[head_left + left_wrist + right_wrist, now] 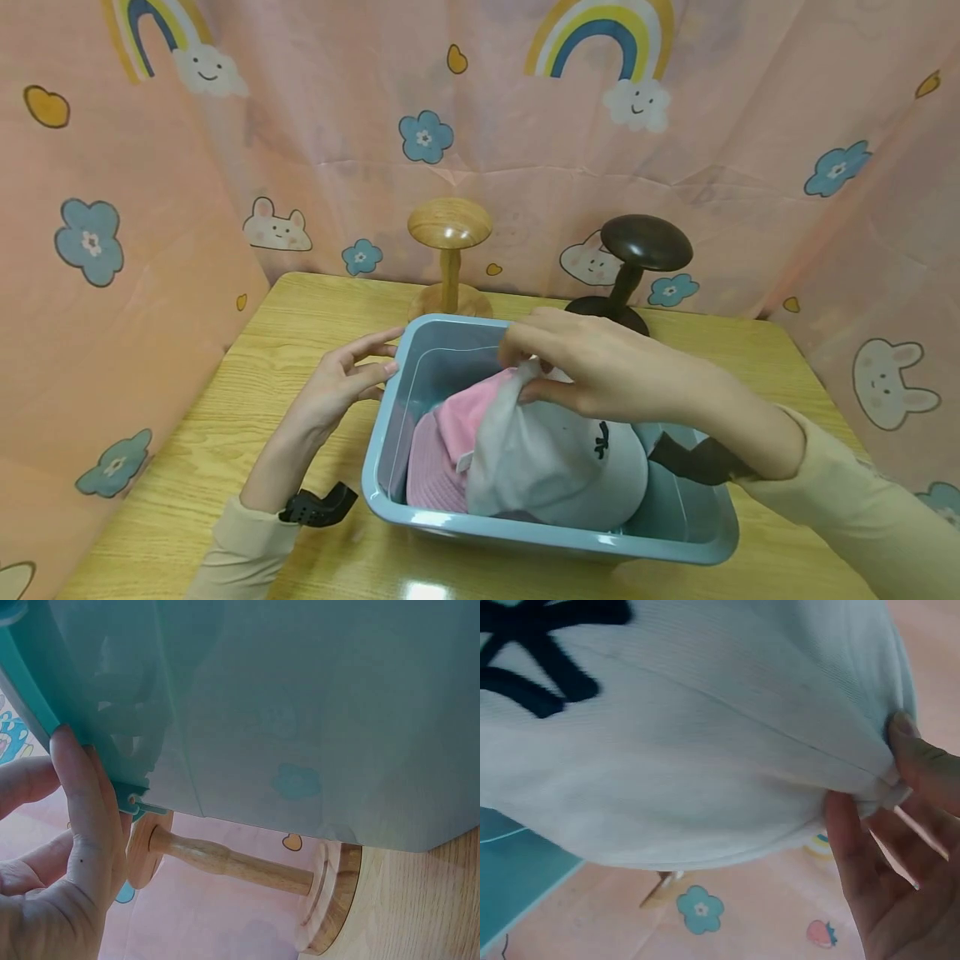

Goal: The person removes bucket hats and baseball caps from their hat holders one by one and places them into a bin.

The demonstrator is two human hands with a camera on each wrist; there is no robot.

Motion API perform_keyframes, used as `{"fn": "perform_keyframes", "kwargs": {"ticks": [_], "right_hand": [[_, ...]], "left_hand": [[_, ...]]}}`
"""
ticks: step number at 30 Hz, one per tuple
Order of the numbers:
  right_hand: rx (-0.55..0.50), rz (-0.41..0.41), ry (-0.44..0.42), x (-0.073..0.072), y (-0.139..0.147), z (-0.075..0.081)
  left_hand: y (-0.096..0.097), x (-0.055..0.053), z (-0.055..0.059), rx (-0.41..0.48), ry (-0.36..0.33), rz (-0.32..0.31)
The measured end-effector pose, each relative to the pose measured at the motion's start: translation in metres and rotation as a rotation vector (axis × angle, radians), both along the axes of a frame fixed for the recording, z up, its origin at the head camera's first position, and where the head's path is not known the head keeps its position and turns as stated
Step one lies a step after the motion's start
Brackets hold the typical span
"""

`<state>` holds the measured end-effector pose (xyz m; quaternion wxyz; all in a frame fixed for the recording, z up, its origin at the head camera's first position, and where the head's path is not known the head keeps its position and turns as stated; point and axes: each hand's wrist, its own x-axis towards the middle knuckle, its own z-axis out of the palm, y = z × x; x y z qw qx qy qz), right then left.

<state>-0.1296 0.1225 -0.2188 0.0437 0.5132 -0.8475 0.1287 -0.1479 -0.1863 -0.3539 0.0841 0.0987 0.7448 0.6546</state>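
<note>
My right hand (600, 367) pinches a gathered edge of a white cap (555, 454) between thumb and fingers. The cap has dark stitched lettering and lies partly over a pink cap (438, 467) in a blue-grey plastic basin (547, 537). In the right wrist view, the white fabric (705, 765) stretches taut from the fingertips. My left hand (337, 383) touches the basin's left rim with straight, spread fingers. The left wrist view shows one fingertip (66, 742) against the basin's wall just under the rim.
Behind the basin stand a light wooden hat stand (450, 225) and a dark brown hat stand (645, 242), both with rounded tops. They sit near the back edge of a wooden table (300, 325). A pink printed curtain (330, 125) hangs around the back and sides.
</note>
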Motion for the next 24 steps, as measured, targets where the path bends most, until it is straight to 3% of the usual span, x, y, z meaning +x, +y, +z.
{"fn": "perform_keyframes", "kwargs": {"ticks": [6, 8, 24], "right_hand": [[-0.02, -0.125, 0.161, 0.002, 0.002, -0.004], [-0.008, -0.151, 0.159, 0.003, 0.005, -0.006], [0.235, -0.085, -0.143, 0.006, 0.032, -0.022]], "left_hand": [[0.0, 0.0, 0.0, -0.001, 0.01, -0.002], [0.0, 0.0, 0.0, 0.001, 0.007, -0.003], [0.001, 0.0, 0.001, 0.011, 0.002, -0.002]]}}
